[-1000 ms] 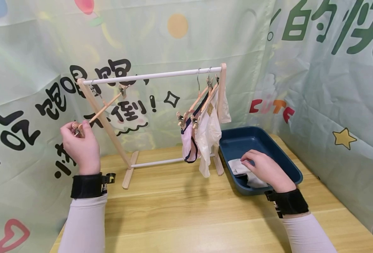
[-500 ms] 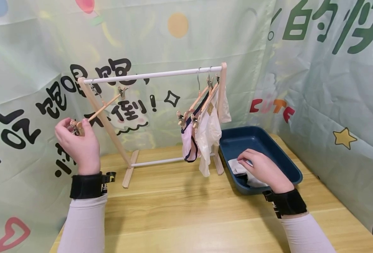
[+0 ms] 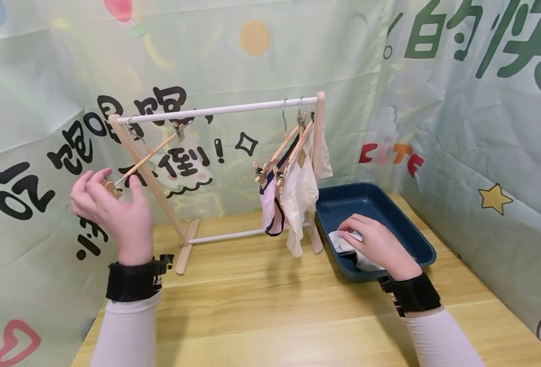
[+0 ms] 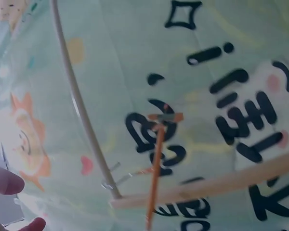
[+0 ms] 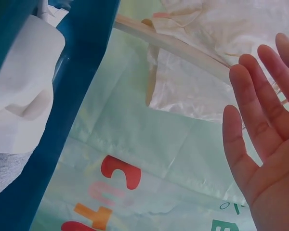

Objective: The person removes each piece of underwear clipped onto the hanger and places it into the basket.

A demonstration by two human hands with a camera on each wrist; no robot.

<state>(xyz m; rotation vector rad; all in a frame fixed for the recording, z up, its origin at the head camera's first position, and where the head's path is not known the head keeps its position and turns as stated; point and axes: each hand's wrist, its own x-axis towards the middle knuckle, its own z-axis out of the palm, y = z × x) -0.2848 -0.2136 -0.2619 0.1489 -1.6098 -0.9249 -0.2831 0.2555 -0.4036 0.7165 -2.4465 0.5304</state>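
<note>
Left hand [image 3: 121,216] has spread its fingers, thumb apart, beside slim peach metal-hooked hanger [image 3: 160,148], nine o'clock | right hand [image 3: 380,245] above navy plastic basin [image 3: 364,200], four o'clock, fingers straight | red-pink-orange "CUTE" lettering [image 3: 400,152], three o'clock

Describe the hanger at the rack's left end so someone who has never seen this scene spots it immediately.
Find the wooden rack standing on the table, then follow its white top rail to the left end. A slim wooden hanger with a clip at each end hangs there. Unlike the hangers at the right, which carry clothes, it bears no garment.
</note>
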